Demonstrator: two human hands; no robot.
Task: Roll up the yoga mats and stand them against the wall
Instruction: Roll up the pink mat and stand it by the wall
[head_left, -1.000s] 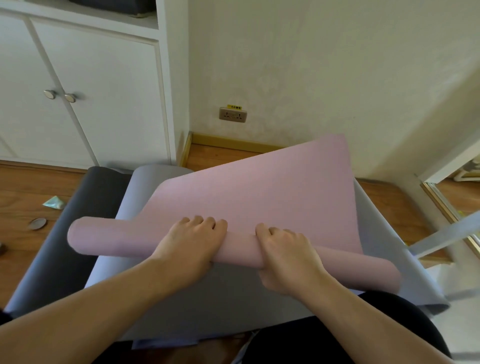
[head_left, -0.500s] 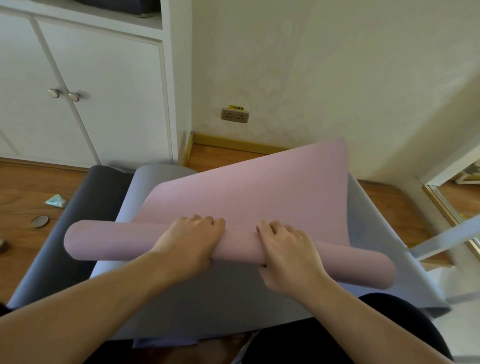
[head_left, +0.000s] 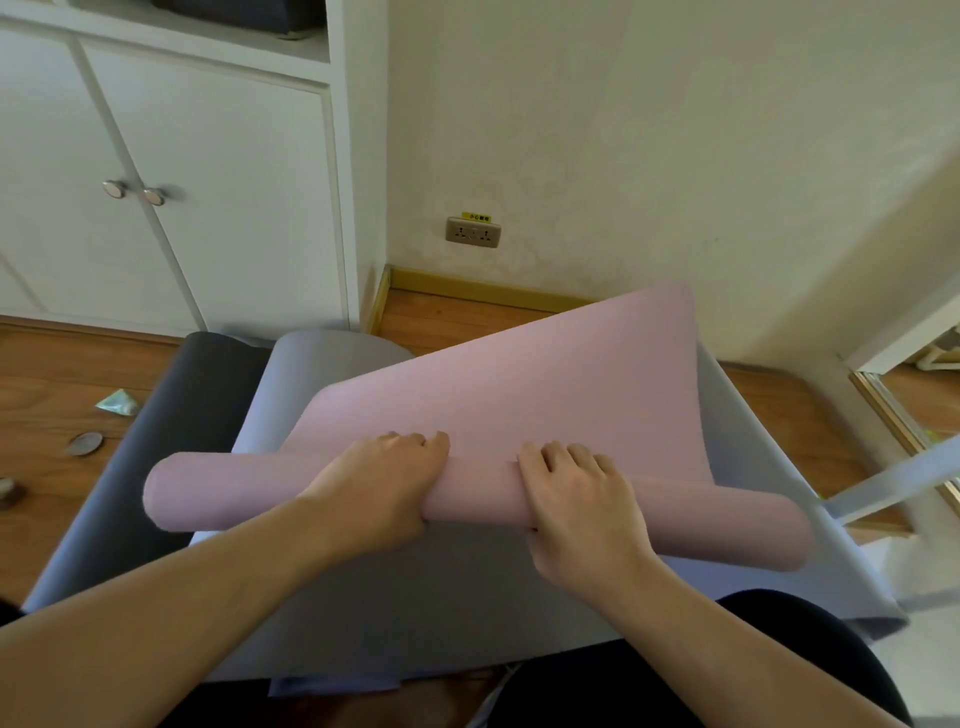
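Observation:
A pink yoga mat (head_left: 519, 395) lies partly rolled on top of a light grey mat (head_left: 441, 597), which lies over a dark grey mat (head_left: 171, 426). The pink roll runs left to right in front of me. My left hand (head_left: 379, 488) grips the roll left of its middle, fingers curled over the top. My right hand (head_left: 576, 499) grips it just right of the middle the same way. The unrolled pink part stretches away toward the cream wall (head_left: 649, 156).
White cabinet doors (head_left: 208, 182) with round knobs stand at the left. A wall socket (head_left: 472, 232) sits low on the wall. Small bits of litter (head_left: 117, 402) lie on the wood floor at left. A white frame and a mirror edge (head_left: 904, 426) are at right.
Both hands have pushed the pink roll a little farther from me; the roll looks slightly thicker and the flat pink part shorter.

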